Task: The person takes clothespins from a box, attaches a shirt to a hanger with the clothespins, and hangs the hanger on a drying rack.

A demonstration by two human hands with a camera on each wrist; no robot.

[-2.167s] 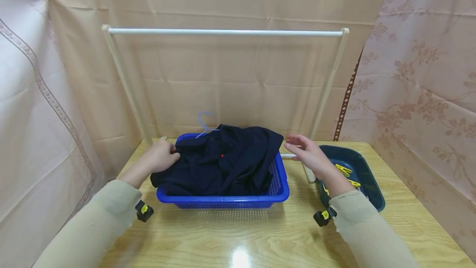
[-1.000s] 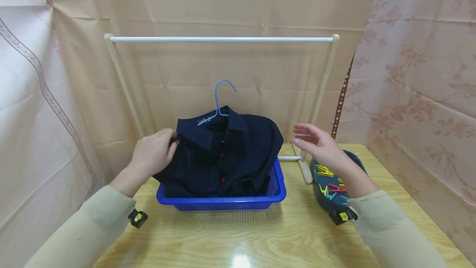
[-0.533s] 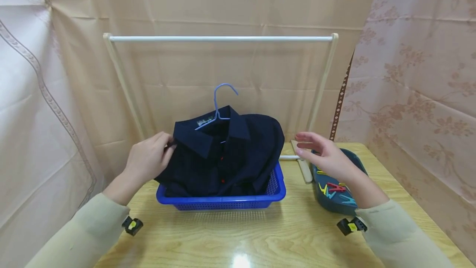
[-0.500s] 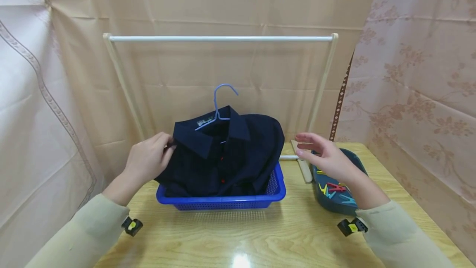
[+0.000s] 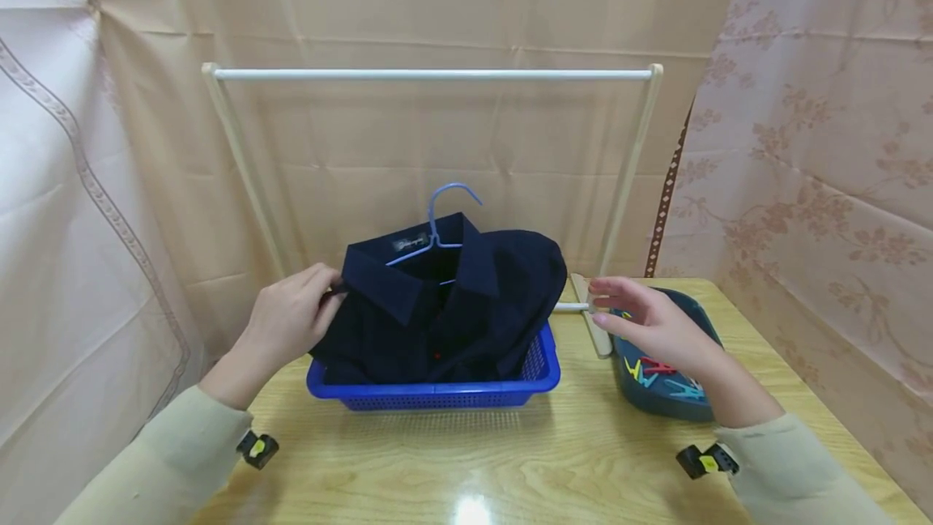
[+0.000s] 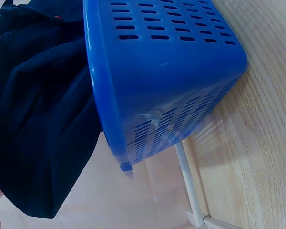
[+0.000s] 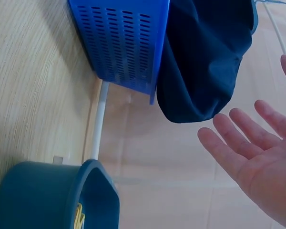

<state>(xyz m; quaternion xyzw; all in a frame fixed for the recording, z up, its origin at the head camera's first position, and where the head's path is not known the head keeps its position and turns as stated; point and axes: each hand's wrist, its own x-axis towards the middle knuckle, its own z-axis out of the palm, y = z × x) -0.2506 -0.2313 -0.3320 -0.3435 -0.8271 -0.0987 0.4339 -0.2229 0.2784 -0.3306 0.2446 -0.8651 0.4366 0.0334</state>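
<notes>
At nine o'clock we pinch the dark collared shirt (image 5: 394, 343) with our left hand (image 5: 290, 312) (blue hanger (image 5: 435, 241) inside); our right hand (image 5: 649, 322) hovers, relaxed, at three.

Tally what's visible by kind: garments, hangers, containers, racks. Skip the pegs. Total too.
Garments: 1, dark collared cloth shirt
Hangers: 1, light-blue hanger
Containers: 2, blue perforated plastic basket; dark teal rounded tub
Racks: 1, cream-framed rack with white crossbar
Total: 5

The head view faces forward and down; nearer, sideways-tilted wrist views share the dark shirt (image 6: 45, 114) and blue basket (image 6: 167, 67).
</notes>
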